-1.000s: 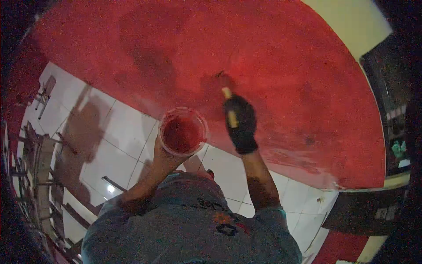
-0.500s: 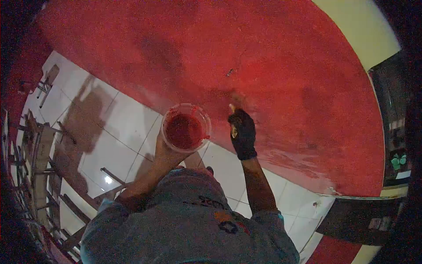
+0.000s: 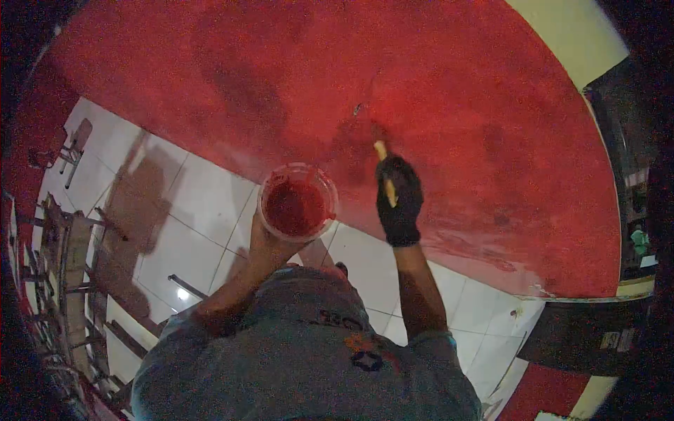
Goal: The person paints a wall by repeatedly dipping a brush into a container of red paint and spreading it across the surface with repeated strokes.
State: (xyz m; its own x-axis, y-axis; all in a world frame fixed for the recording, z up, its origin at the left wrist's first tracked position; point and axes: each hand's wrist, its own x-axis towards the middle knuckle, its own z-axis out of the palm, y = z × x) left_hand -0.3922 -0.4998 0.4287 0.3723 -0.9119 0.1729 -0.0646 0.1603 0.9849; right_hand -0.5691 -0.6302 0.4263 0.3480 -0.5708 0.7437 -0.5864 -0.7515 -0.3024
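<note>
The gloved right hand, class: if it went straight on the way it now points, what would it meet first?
Most likely the red wall, with the brush in the right hand getting there first. Depth is unclear in this view, so I cannot tell whether brush and wall touch.

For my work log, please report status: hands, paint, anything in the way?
Left hand holds tub, red paint inside. Gloved right hand grips brush, near red wall. Furniture off to the left, away from brush.

Left hand [image 3: 272,242]: bare, partly hidden, forward of the shirt [image 3: 295,368]; left forearm [image 3: 235,298] angled inward. Right hand [image 3: 399,200]: black-gloved, fingers curled closed, farther forward of the shirt; right forearm [image 3: 420,291] extended.
</note>
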